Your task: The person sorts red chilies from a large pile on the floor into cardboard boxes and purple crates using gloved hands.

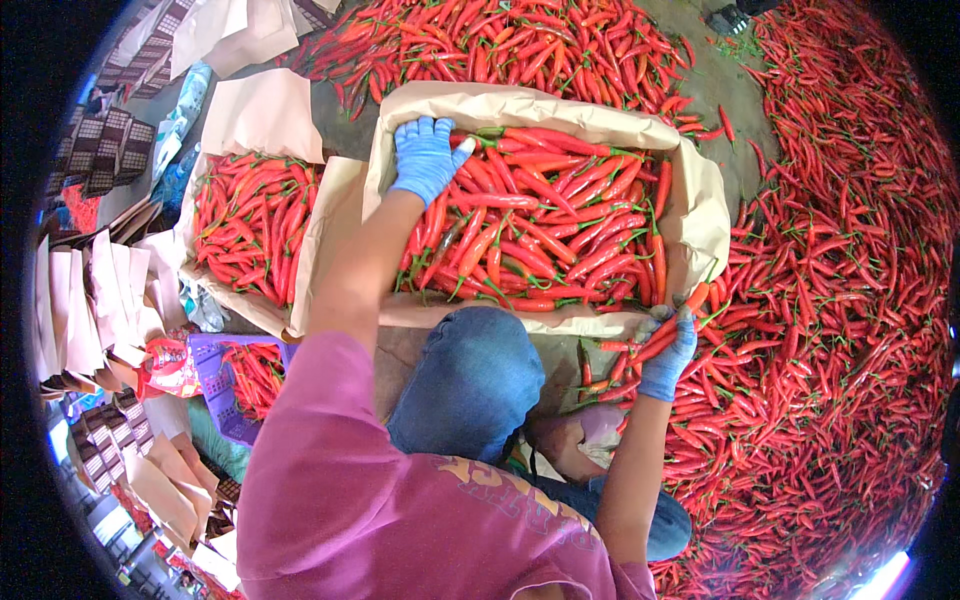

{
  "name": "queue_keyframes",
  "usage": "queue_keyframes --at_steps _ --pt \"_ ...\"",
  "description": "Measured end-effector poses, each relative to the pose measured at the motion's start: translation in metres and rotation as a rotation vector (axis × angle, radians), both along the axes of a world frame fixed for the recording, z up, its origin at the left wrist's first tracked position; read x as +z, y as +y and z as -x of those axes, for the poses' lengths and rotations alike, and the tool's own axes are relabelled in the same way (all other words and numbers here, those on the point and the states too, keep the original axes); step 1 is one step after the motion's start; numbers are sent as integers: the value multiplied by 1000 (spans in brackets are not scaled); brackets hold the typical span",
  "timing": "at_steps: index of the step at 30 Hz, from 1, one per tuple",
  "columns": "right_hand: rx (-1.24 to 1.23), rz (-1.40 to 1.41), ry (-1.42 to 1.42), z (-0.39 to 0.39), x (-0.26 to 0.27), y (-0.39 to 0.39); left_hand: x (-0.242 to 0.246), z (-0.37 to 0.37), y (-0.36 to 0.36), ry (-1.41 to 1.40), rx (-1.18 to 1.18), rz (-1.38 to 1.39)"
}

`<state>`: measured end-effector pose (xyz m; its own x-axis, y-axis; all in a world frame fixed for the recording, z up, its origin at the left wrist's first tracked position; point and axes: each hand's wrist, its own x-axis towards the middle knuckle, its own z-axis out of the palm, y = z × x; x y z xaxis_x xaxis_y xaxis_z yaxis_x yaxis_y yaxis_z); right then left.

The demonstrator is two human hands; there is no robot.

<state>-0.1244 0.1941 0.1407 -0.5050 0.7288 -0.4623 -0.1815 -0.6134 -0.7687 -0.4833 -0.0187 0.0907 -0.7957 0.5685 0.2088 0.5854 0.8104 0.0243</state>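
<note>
In front of me is a box lined with brown paper (701, 202), filled with glossy red chilli peppers (517, 225) with green stems. My left hand (429, 159), in a blue glove, lies palm down over the box's far left corner, thumb spread, touching the paper side and the peppers there. Nothing shows in its grasp, though the palm is hidden. Just outside the near right corner, my right hand (666, 352), in a matching glove with greyish fingertips, grips a few red chilli peppers (660, 339). Loose peppers lie on the floor beside that hand.
A large chilli heap (847, 300) covers the floor to the right; another pile (510, 45) lies beyond the box. To the left are a second paper-lined container of chillies (259, 225), a purple plastic crate (206, 375) and folded brown paper (90, 300). My denim-covered knee (472, 382) is near the box.
</note>
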Motion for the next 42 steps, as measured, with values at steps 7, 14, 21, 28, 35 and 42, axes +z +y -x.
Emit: queue_keyframes --at_steps 7,14,21,28,35,42 --pt "-19 12 62 -2 -2 4 1 -52 -18 -212 -150 111" --pt "-9 4 -13 -4 -10 8 5 -93 -65 -265 -195 67" --pt "-3 28 60 -5 -7 5 33 -116 -66 -326 -321 271" --pt "-38 -32 -28 -2 -13 6 25 -131 -74 -324 -303 168" --pt "-30 -25 -29 -7 -6 7 104 -121 -18 -766 -160 321" --pt "2 30 -9 -1 -7 4 30 -142 18 -532 -22 31"
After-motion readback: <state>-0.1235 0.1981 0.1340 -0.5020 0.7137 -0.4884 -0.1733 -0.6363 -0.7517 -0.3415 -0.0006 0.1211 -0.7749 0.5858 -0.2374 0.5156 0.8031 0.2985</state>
